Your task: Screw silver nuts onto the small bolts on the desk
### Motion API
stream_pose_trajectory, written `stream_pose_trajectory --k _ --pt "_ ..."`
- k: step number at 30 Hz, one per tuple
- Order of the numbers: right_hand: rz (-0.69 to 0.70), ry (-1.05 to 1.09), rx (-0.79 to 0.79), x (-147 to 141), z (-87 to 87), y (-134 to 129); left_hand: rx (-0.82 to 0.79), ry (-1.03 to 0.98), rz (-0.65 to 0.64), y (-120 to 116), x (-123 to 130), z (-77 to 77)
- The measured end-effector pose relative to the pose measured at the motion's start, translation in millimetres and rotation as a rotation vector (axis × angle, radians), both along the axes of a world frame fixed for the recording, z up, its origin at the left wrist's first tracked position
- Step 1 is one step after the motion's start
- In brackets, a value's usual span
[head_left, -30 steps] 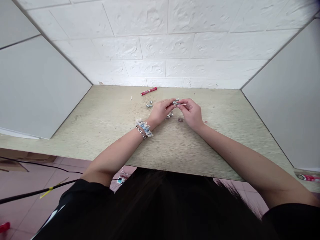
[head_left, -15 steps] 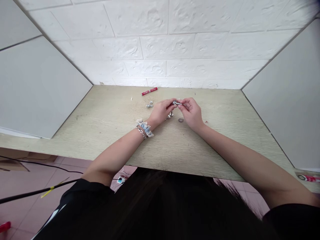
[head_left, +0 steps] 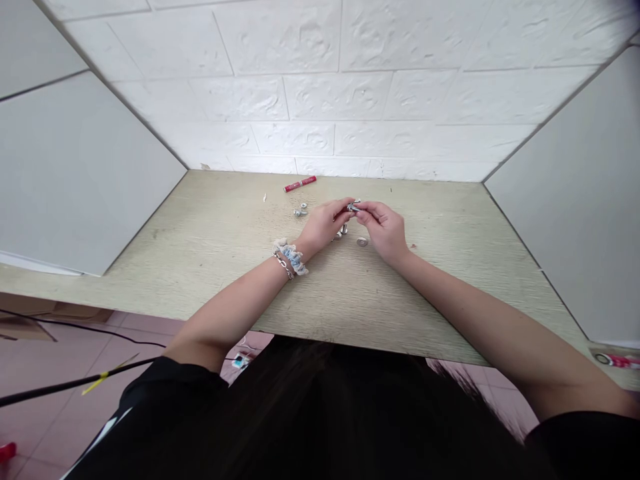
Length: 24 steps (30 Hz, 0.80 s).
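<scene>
Grey board (head_left: 95, 173) stands at the left end of the pale wooden table (head_left: 225, 287). Next come a chain bracelet (head_left: 284, 266) and a blue and white hair band (head_left: 294, 258), both around the left wrist. Beyond this wrist, a small bolt (head_left: 299, 213) lies with a nut (head_left: 304, 205) just beside it, and farther back a red tube (head_left: 300, 185) lies aslant. The left hand (head_left: 320, 227) is narrow, its thumb and fingers pinching one end of a silver bolt (head_left: 353, 208), which is above the table between the two hands. Below these fingers lie some metal pieces (head_left: 343, 231), partly hidden. More to the right, a flat washer (head_left: 362, 242) lies near the right hand (head_left: 386, 230), which is also narrow and holds the same bolt at its other end. Last stands another grey board (head_left: 565, 200)
</scene>
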State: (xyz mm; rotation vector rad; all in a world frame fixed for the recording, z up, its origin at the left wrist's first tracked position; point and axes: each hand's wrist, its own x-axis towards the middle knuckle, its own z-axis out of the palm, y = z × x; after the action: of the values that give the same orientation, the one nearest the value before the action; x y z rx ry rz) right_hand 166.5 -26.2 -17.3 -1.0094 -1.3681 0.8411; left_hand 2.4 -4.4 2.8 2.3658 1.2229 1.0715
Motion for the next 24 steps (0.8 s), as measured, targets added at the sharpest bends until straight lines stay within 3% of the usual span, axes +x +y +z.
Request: stream_pose_trajectory --k 24 --pt "0.016 -0.035 -0.028 -2.8 1.3 -2.3 0.044 -0.010 0.053 1.3 -1.1 -3.2"
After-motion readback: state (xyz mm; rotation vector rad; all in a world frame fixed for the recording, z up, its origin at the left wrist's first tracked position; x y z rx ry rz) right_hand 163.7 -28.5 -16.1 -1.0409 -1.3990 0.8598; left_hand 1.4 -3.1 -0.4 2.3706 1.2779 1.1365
